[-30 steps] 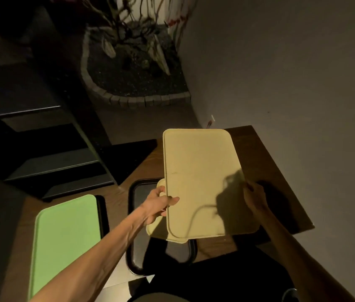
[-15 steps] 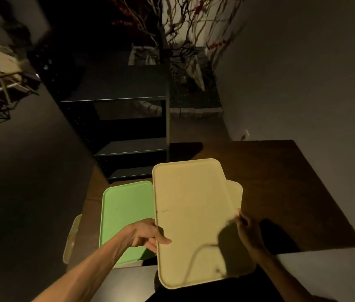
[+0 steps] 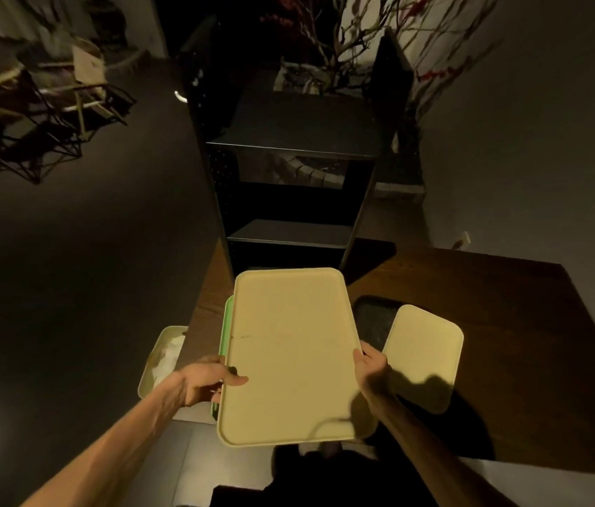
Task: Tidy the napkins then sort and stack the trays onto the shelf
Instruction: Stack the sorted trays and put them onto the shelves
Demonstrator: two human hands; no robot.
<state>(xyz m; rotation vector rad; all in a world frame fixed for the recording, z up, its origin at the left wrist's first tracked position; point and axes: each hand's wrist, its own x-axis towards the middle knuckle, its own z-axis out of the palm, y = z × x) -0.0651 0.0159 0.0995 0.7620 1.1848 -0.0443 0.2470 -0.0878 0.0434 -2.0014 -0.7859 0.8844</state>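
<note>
The black shelf (image 3: 290, 199) at the far end looks bare, so stacking seems unstarted. On the wooden counter (image 3: 489, 323) lie a green tray (image 3: 228, 316), a black tray (image 3: 372, 316) and a small cream tray (image 3: 422, 356). The left hand (image 3: 208, 378) and right hand (image 3: 370, 367) hold the large cream tray (image 3: 290, 356), fingers curled round its side edges, just above the green tray.

- I judge this a dim café or canteen dining area — serving trays (image 3: 290, 356) on a wooden table (image 3: 489, 323).
- I note a black shelf unit (image 3: 288, 184), decorative branches (image 3: 354, 42), folded chairs (image 3: 51, 104).
</note>
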